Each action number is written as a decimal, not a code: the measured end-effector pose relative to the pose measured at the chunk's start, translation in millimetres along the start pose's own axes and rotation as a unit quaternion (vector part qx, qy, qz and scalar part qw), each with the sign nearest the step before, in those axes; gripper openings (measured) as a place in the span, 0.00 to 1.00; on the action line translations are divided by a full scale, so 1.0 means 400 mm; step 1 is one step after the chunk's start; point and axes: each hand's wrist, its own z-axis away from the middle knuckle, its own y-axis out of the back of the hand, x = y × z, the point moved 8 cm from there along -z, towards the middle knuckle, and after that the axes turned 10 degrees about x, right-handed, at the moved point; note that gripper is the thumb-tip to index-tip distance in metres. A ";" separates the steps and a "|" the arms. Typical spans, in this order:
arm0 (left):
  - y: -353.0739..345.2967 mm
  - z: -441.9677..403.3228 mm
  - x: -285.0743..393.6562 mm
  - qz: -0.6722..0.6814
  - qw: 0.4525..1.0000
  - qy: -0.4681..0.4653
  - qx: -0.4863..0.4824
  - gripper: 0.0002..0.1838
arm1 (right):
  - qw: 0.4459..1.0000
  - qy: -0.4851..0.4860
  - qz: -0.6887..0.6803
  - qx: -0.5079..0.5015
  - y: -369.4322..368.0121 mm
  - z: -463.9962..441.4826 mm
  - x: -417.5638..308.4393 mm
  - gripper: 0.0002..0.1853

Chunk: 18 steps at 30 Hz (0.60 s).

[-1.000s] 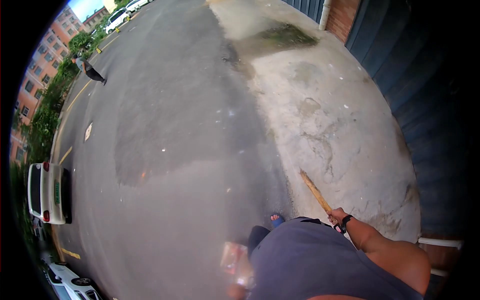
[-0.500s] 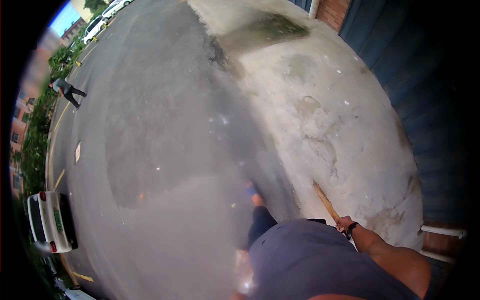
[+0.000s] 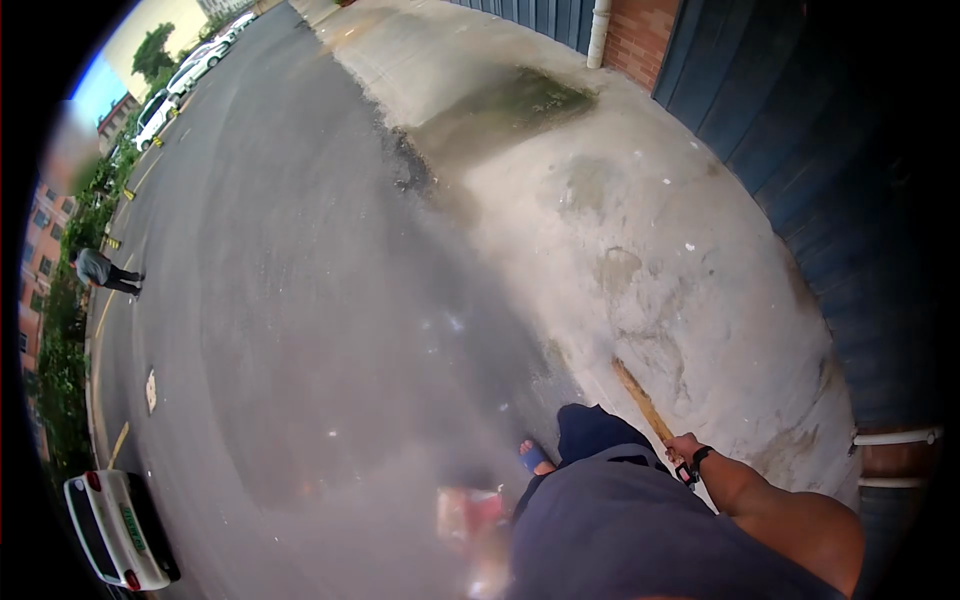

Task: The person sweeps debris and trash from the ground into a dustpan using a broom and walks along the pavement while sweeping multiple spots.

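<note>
My right hand (image 3: 682, 449) is closed round one end of a wooden stick (image 3: 642, 402), at the lower right of the head view. The stick points forward and down over the pale concrete; what lies at its far end is too unclear to make out. A dark watch (image 3: 695, 464) is on my right wrist. Left of my body a blurred red and whitish thing (image 3: 469, 514) shows low in the view, its kind unclear. No left hand can be made out there. My foot in a blue sandal (image 3: 535, 458) is on the asphalt.
Concrete (image 3: 640, 250) runs along a dark blue metal wall (image 3: 760, 110) on the right, with white pipes (image 3: 893, 437) sticking out. A damp greenish patch (image 3: 520, 105) lies ahead. Leftward across the asphalt (image 3: 300, 300) are a person (image 3: 100, 270), a white car (image 3: 118, 528) and hedges.
The view has moved forward and turned, so the parked car and the person sit lower in it. My leg has swung nearer the concrete. The stick stays in my right hand.
</note>
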 end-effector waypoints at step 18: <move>0.037 -0.647 0.900 0.411 0.900 0.119 0.084 0.15 | 0.999 -0.003 0.006 -0.036 -0.270 -0.206 -0.857 0.09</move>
